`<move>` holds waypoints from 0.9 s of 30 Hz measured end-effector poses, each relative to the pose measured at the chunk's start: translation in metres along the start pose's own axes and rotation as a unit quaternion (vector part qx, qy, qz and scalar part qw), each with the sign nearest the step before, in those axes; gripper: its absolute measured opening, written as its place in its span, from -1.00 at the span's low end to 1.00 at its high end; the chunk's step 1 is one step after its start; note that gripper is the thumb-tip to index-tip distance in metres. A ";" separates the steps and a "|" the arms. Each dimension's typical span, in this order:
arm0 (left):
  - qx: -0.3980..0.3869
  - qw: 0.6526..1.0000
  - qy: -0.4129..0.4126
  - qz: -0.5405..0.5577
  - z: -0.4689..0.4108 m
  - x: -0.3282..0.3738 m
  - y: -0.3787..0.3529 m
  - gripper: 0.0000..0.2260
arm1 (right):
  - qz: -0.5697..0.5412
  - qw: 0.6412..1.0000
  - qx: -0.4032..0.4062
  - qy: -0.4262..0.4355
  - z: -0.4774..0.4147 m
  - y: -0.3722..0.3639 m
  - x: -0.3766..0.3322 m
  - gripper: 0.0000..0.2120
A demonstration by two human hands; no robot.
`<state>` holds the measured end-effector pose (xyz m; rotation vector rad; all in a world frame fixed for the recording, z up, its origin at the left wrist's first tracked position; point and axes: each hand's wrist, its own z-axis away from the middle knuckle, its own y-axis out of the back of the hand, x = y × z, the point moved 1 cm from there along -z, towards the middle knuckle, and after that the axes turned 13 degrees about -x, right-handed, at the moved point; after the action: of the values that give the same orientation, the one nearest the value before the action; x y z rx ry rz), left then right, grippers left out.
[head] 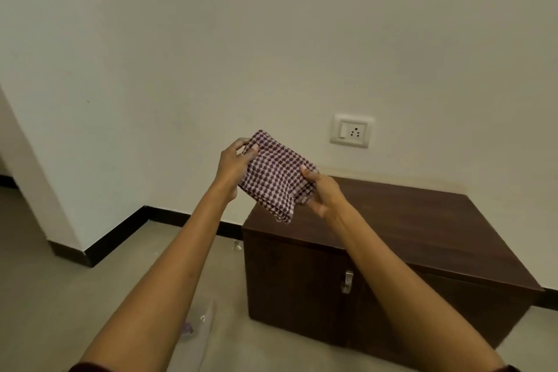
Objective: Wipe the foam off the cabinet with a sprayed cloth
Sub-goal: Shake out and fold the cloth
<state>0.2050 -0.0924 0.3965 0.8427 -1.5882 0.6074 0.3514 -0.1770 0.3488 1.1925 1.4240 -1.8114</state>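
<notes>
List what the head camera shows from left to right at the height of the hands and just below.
Wall corner with black skirting → left hand → checked cloth held by both hands → right hand → wall socket → dark wooden cabinet.

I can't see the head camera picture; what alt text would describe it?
Two bare hands, left hand and right hand, hold a folded checked cloth in the air above a dark wooden cabinet that stands against a cream wall with a socket.

blurred clear object (pixel 196 325) on floor, behind left forearm.
</notes>
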 end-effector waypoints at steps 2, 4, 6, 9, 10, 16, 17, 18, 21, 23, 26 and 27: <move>0.007 0.999 0.010 -0.031 0.005 -0.011 0.026 -0.75 | 0.051 0.998 -0.020 -0.008 -0.011 -0.010 0.013 -0.69; 0.017 0.997 0.032 -0.061 0.013 -0.026 0.054 -0.70 | 0.098 0.993 -0.058 -0.034 -0.020 -0.020 0.030 -0.59; 0.043 0.995 0.053 -0.070 0.023 -0.047 0.083 -0.72 | 0.120 0.985 -0.092 -0.078 -0.028 -0.034 0.053 -0.45; 0.083 0.989 0.099 -0.074 0.044 -0.086 0.120 -0.77 | 0.145 0.977 -0.093 -0.128 -0.039 -0.058 0.101 -0.40; 0.092 0.986 0.114 -0.077 0.052 -0.099 0.131 -0.77 | 0.152 0.974 -0.095 -0.142 -0.046 -0.065 0.122 -0.38; 0.144 0.958 0.226 -0.105 0.095 -0.189 0.178 -0.63 | 0.180 0.956 -0.070 -0.223 -0.060 -0.084 0.234 -0.36; 0.152 0.952 0.244 -0.110 0.102 -0.206 0.184 -0.63 | 0.189 0.951 -0.067 -0.236 -0.059 -0.084 0.251 -0.33; 0.154 0.946 0.260 -0.115 0.108 -0.221 0.190 -0.63 | 0.201 0.946 -0.066 -0.246 -0.057 -0.083 0.266 -0.31; 0.155 0.928 0.314 -0.129 0.131 -0.272 0.204 -0.66 | 0.255 0.924 -0.076 -0.276 -0.050 -0.079 0.312 -0.38; 0.150 0.916 0.343 -0.144 0.145 -0.304 0.210 -0.68 | 0.315 0.903 -0.077 -0.281 -0.047 -0.075 0.340 -0.43; 0.145 0.894 0.387 -0.175 0.157 -0.347 0.216 -0.69 | 0.385 0.879 -0.082 -0.270 -0.046 -0.069 0.384 -0.38; 0.142 0.886 0.400 -0.188 0.159 -0.360 0.217 -0.69 | 0.409 0.869 -0.091 -0.262 -0.045 -0.068 0.396 -0.41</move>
<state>-0.0420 -0.0171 0.0285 0.9193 -0.5715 0.7800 0.1264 -0.0726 0.0300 0.8967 0.6012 -1.2123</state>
